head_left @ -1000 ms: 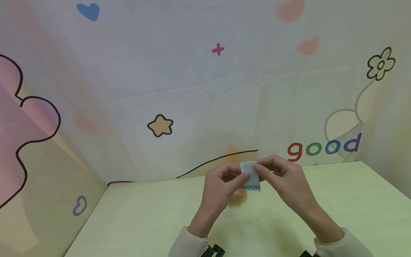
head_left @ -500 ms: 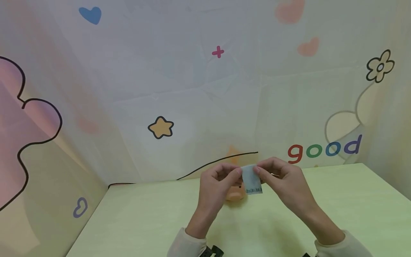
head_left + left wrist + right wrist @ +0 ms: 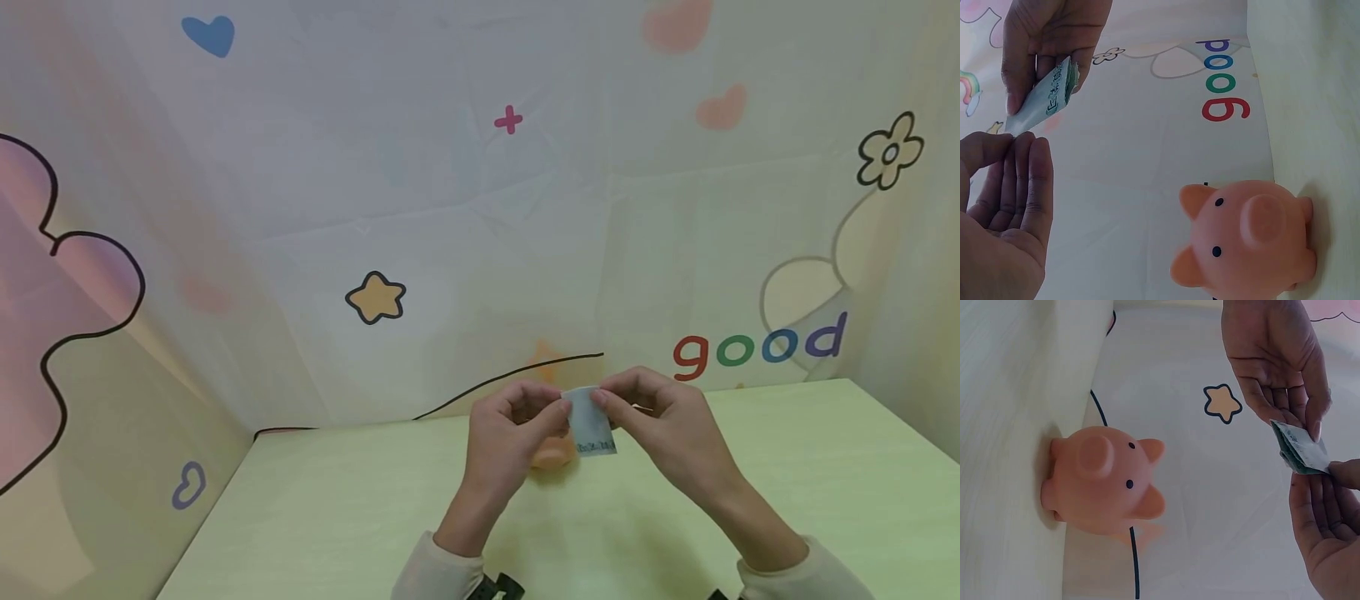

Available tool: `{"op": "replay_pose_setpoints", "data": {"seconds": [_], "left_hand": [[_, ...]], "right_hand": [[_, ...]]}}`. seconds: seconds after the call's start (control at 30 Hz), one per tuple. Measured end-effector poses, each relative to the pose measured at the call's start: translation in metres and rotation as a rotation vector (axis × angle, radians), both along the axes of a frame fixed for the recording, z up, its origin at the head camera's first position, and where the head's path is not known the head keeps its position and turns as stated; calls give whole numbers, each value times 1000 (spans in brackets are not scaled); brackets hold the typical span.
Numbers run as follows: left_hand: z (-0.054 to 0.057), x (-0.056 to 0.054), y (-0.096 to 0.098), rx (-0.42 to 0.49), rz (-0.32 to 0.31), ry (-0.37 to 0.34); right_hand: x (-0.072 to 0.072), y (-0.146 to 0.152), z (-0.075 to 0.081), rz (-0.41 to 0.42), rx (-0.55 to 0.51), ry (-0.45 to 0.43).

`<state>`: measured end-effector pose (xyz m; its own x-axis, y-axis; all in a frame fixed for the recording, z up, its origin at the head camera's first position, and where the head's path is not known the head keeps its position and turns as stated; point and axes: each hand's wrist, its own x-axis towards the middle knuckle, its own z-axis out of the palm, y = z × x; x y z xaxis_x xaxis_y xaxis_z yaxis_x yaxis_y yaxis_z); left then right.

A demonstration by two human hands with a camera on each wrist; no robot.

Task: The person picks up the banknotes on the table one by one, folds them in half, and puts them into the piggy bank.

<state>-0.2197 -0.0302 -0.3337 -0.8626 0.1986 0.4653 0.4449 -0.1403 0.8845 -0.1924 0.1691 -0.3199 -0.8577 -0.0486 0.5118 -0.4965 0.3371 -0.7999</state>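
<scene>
A small folded banknote (image 3: pixel 589 423), pale green with dark print along its lower edge, is held up over the table between both hands. My left hand (image 3: pixel 504 442) pinches its upper left corner between thumb and forefinger. At the upper right corner, my right hand (image 3: pixel 671 429) pinches it with the thumb on the near face. The note's folded layers fan slightly apart at the printed end in the right wrist view. Behind the hands, an orange-pink piggy bank (image 3: pixel 1250 240) stands upright on the table, mostly hidden in the head view and plain to see in both wrist views.
The pale green table (image 3: pixel 322 508) meets a printed cloth backdrop (image 3: pixel 450 208) at its back edge. The cloth carries hearts, a star, a flower and the word "good". A dark wrist strap (image 3: pixel 495 587) shows at the left sleeve.
My left thumb has slid from the banknote's face out to its upper left corner. The note has moved slightly right and down, showing more of the piggy bank. My right hand barely moves.
</scene>
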Motion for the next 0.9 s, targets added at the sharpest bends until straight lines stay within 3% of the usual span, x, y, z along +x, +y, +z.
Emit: {"op": "replay_pose_setpoints", "data": {"seconds": [0.9], "left_hand": [[0,0,2,-14,-60,-18]], "right_hand": [[0,1,1,-25,-1,47]]}}
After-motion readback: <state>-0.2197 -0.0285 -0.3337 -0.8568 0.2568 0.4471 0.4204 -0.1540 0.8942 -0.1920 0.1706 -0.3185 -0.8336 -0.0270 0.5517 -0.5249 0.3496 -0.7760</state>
